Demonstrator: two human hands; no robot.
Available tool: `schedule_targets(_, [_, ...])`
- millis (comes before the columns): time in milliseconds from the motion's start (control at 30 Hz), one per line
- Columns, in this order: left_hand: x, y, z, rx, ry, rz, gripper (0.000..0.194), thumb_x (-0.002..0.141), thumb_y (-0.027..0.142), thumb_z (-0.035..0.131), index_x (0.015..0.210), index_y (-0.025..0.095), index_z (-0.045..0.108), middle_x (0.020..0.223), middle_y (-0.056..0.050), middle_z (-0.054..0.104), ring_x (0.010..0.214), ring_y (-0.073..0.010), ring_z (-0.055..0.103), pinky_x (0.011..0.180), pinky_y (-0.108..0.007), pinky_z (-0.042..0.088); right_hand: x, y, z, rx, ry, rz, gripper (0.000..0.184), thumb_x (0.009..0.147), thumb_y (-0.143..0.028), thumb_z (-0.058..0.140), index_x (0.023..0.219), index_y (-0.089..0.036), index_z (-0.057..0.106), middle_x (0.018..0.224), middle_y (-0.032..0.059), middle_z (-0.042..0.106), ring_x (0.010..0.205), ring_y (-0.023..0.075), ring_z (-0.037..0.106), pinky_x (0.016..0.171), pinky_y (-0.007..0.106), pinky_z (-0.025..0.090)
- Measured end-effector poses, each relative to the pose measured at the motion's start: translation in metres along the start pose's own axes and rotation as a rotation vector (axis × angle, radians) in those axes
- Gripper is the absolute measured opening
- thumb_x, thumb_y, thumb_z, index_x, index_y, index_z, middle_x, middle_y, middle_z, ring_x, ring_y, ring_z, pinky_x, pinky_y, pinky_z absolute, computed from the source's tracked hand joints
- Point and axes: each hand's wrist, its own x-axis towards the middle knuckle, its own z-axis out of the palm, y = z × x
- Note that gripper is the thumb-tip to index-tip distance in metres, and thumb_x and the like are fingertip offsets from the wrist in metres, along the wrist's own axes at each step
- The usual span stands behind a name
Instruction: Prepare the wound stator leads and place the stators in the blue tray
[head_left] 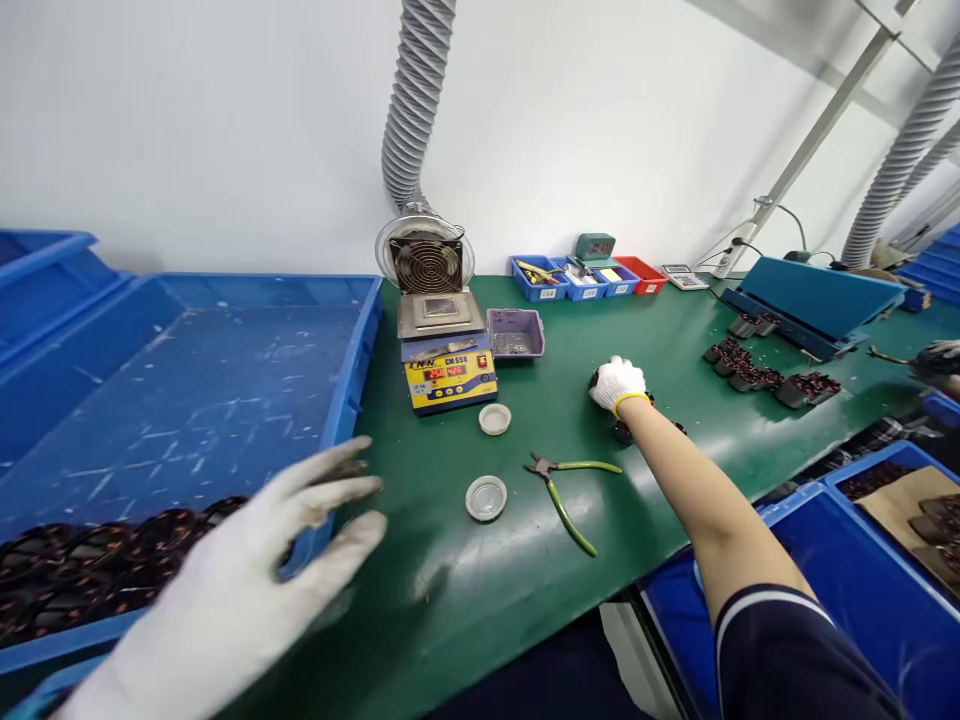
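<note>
Work is centring on a few small dark parts (pixel 622 433) that are lying on the green surface (pixel 577 330), under and just beside the right hand (pixel 619 382). That hand, white-gloved with a yellow edge at the wrist, is resting over them with its fingers curling downward; whether it is clamping on a part or only touching one, I cannot tell, since the glove is hiding the grip. The left hand (pixel 277 570), also gloved, is hanging near the side of the large blue tray (pixel 358 350), thumb and fingers standing apart, apparently holding nothing.

Judging from this, the step in hand seems to be handling the small parts; the next move is probably calling for a firm closing of the right fingers and for keeping clear of the green-handled pliers (pixel 546 467), which are lying spread nearby.

The parts are looking black and rounded, but the right hand and the arm (pixel 697 490) are partly covering them, so their full shape is escaping view. Dark coil-like pieces (pixel 127 555) with copper-coloured flecks are lying in the tray's near end. One pale dish (pixel 494 419) is sitting just in front of the yellow-panelled unit (pixel 450 380), whose digits are glowing red.
</note>
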Motion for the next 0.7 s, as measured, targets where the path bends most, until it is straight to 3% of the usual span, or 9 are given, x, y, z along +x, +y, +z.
schedule_targets(67, [-0.006, 0.018, 0.011, -0.070, -0.046, -0.011, 0.027, 0.076, 0.056, 0.065, 0.095, 0.036, 0.071, 0.131, 0.003, 0.062, 0.107, -0.0293, 0.066, 0.097, -0.047, 0.053, -0.011, -0.012, -0.003, -0.004, -0.015, -0.052, 0.026, 0.090, -0.031, 0.063, 0.111, -0.016, 0.064, 0.130, 0.0129, 0.056, 0.118, 0.0267, 0.054, 0.100, 0.048, 0.046])
schedule_targets(133, [-0.010, 0.027, 0.024, -0.253, -0.090, -0.144, 0.033, 0.079, 0.055, 0.063, 0.102, 0.032, 0.070, 0.128, -0.003, 0.064, 0.108, -0.0296, 0.066, 0.097, -0.046, 0.053, -0.034, -0.033, -0.006, 0.009, -0.047, -0.127, 0.017, 0.083, -0.027, 0.069, 0.095, -0.016, 0.069, 0.134, 0.0148, 0.054, 0.125, 0.0314, 0.048, 0.104, 0.049, 0.040])
schedule_targets(267, [-0.011, 0.036, 0.069, -0.876, -0.247, -0.505, 0.057, 0.091, 0.056, 0.043, 0.136, 0.021, 0.047, 0.130, -0.014, 0.061, 0.092, -0.0256, 0.071, 0.082, -0.045, 0.060, -0.103, -0.095, -0.007, 0.182, -0.200, -0.454, 0.016, 0.082, -0.029, 0.066, 0.096, -0.024, 0.069, 0.143, 0.0035, 0.049, 0.119, 0.0265, 0.055, 0.093, 0.041, 0.049])
schedule_targets(300, [-0.011, 0.036, 0.081, -0.963, -0.286, -0.539, 0.060, 0.093, 0.059, 0.036, 0.139, 0.020, 0.044, 0.126, -0.014, 0.064, 0.086, -0.0249, 0.072, 0.077, -0.045, 0.061, -0.120, -0.109, -0.006, 0.219, -0.227, -0.542, 0.016, 0.082, -0.027, 0.065, 0.097, -0.024, 0.069, 0.143, 0.0036, 0.050, 0.120, 0.0263, 0.055, 0.094, 0.040, 0.049])
schedule_targets(367, [-0.012, 0.034, 0.101, -0.942, -0.229, -0.529, 0.060, 0.092, 0.061, 0.038, 0.132, 0.020, 0.052, 0.114, -0.012, 0.069, 0.085, -0.0242, 0.071, 0.076, -0.042, 0.060, -0.144, -0.130, -0.004, 0.288, -0.257, -0.637, 0.013, 0.078, -0.027, 0.068, 0.090, -0.023, 0.069, 0.139, 0.0048, 0.054, 0.117, 0.0277, 0.057, 0.094, 0.042, 0.048])
schedule_targets(467, [-0.016, 0.028, 0.109, -0.839, -0.107, -0.511, 0.052, 0.088, 0.061, 0.048, 0.117, 0.021, 0.064, 0.096, -0.007, 0.071, 0.085, -0.0234, 0.068, 0.078, -0.037, 0.058, -0.151, -0.140, -0.002, 0.520, -0.378, -0.587, 0.024, 0.067, -0.033, 0.079, 0.086, -0.024, 0.068, 0.130, 0.0042, 0.061, 0.109, 0.0263, 0.062, 0.091, 0.040, 0.051])
schedule_targets(533, [-0.018, 0.026, 0.103, -0.841, -0.108, -0.526, 0.050, 0.090, 0.061, 0.043, 0.107, 0.021, 0.068, 0.078, -0.004, 0.069, 0.070, -0.0205, 0.066, 0.068, -0.034, 0.057, -0.142, -0.141, -0.005, 0.668, -0.431, -0.479, 0.036, 0.063, -0.037, 0.082, 0.094, -0.026, 0.067, 0.124, 0.0034, 0.064, 0.107, 0.0248, 0.063, 0.088, 0.037, 0.051])
schedule_targets(633, [-0.015, 0.029, 0.090, -0.875, -0.163, -0.569, 0.055, 0.092, 0.063, 0.034, 0.084, 0.019, 0.067, 0.058, 0.000, 0.060, 0.047, -0.0140, 0.052, 0.047, -0.027, 0.046, -0.128, -0.147, -0.012, 0.603, -0.385, -0.338, 0.035, 0.069, -0.040, 0.077, 0.101, -0.028, 0.069, 0.118, 0.0019, 0.067, 0.106, 0.0257, 0.064, 0.086, 0.039, 0.049])
schedule_targets(700, [-0.013, 0.032, 0.084, -0.871, -0.168, -0.579, 0.057, 0.091, 0.065, 0.034, 0.074, 0.019, 0.063, 0.053, 0.002, 0.056, 0.043, -0.0122, 0.046, 0.044, -0.026, 0.040, -0.124, -0.157, -0.016, 0.481, -0.368, -0.316, 0.026, 0.072, -0.039, 0.074, 0.096, -0.029, 0.072, 0.115, 0.0007, 0.067, 0.101, 0.0254, 0.065, 0.079, 0.036, 0.048])
